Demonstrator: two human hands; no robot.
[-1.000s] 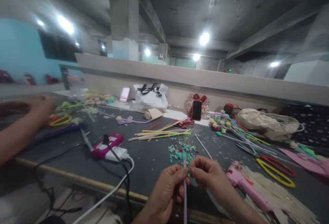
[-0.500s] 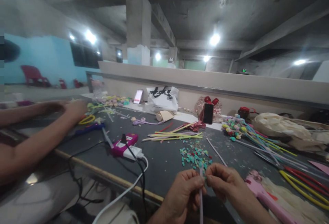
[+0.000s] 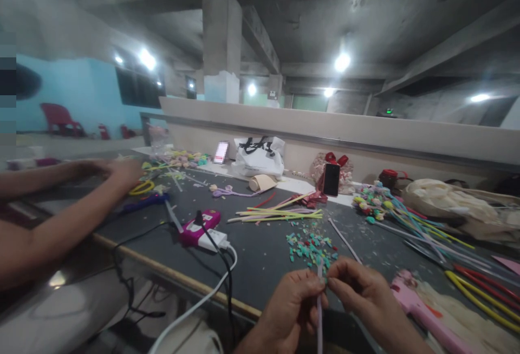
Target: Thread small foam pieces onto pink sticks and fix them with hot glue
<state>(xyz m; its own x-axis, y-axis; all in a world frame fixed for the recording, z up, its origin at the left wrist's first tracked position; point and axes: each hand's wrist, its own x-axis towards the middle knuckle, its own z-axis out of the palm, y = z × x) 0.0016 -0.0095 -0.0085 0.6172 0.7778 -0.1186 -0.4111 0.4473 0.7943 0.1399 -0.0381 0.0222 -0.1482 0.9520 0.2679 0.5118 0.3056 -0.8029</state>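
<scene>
Head camera looks down over my two hands at the near edge of the dark grey worktable (image 3: 260,256). My left hand (image 3: 290,310) is curled closed around a thin pale lilac stick (image 3: 319,316), thumb and forefinger pinching it just below its top end. The stick's long axis runs upright, from below the frame up between my two hands, so its tip sits at the meeting point of both sets of fingertips. My right hand (image 3: 361,294) comes in from the right, fingers drawn together in a pinch at that same tip; something small and teal seems to be caught there, though the blur keeps me from being sure. Both hands are equally close to the tip, left steadying the shaft, right working the end.

Just beyond my knuckles lies a scatter of small teal and red foam bits (image 3: 311,246). A pink glue gun (image 3: 422,310) rests to the right of my right wrist. Farther left, a magenta power strip (image 3: 199,221) trails black and white cables, and another person's forearm (image 3: 60,229) reaches across the table edge, well apart from me.
</scene>
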